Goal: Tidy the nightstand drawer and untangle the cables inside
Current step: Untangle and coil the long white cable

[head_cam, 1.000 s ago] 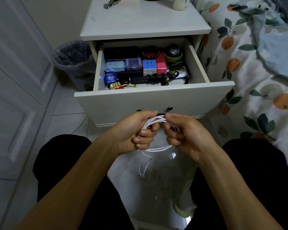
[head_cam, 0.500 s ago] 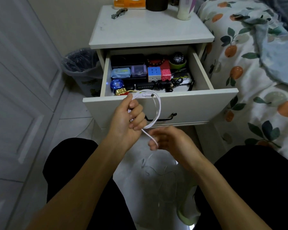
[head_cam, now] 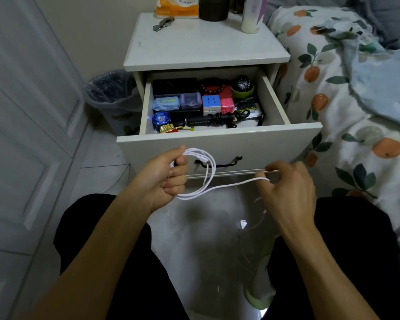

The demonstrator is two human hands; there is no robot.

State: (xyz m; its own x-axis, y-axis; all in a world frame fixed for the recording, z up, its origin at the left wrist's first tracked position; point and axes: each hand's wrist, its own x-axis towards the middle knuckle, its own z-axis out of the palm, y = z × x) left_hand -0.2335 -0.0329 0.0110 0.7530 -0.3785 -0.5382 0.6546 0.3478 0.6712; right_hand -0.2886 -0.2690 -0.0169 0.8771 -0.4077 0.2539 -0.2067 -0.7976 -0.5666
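Closest to the camera, the person's legs in black clothing sat on both sides of a pale grey tiled floor [head_cam: 194, 227], and a thin white wire lay loose on the floor between them. To the left stood a white panelled door [head_cam: 28, 135]; to the right, a bed [head_cam: 356, 139] with a cover printed with oranges and leaves.

Above the knees, the left hand [head_cam: 164, 176] was closed around several loops of a white cable [head_cam: 208, 179], with the fingers curled tight. One strand ran from these loops to the right hand [head_cam: 289, 188], which held it hooked around the fingertips, the fingers bent but less tightly. The cable hung in front of the drawer, not inside it.

Behind the hands, the nightstand drawer [head_cam: 217, 144] was pulled out, with a black handle [head_cam: 219, 163] on its front. Inside lay a black case [head_cam: 174, 86], a blue packet [head_cam: 166, 103], a small purple box [head_cam: 191, 100], a puzzle cube [head_cam: 211, 104], a pink cube [head_cam: 227, 105], a red bead bracelet [head_cam: 213, 87], a dark ball in a green cup [head_cam: 242, 87], a blue round object [head_cam: 161, 118] and a tangled black cable [head_cam: 224, 117] near the front.

Farther back, the nightstand top [head_cam: 206, 47] carried an orange packet [head_cam: 177, 6], a dark cup [head_cam: 214, 8], a white bottle [head_cam: 252, 15] and a small metal object [head_cam: 163, 23]. A bin with a dark bag [head_cam: 111, 93] stood on the floor left of the nightstand.
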